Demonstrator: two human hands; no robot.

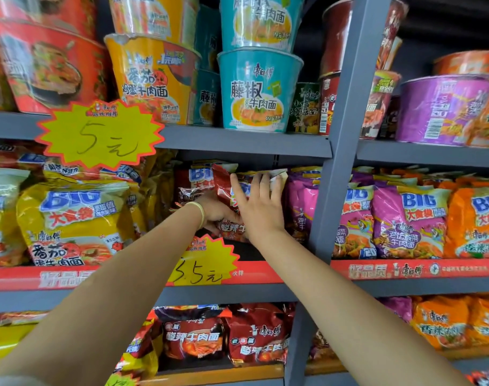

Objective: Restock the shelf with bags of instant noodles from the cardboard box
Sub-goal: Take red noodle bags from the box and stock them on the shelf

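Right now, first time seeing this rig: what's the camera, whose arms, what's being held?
There is no robot here. One wide-angle camera sits on a person's head and looks forward and down at the hands, so both bare arms reach in from below. They face a grey shelf: noodle tubs sit on the upper level, noodle bags on the levels below. The left hand grips a red bag from underneath, in the gap between yellow and purple bags. The right hand presses flat on its front, fingers straight. The cardboard box is not in view.

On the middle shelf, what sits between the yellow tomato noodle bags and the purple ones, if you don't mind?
In the head view, dark red noodle bags fill that stretch, and both hands are on the front one: left hand low, right hand flat against it.
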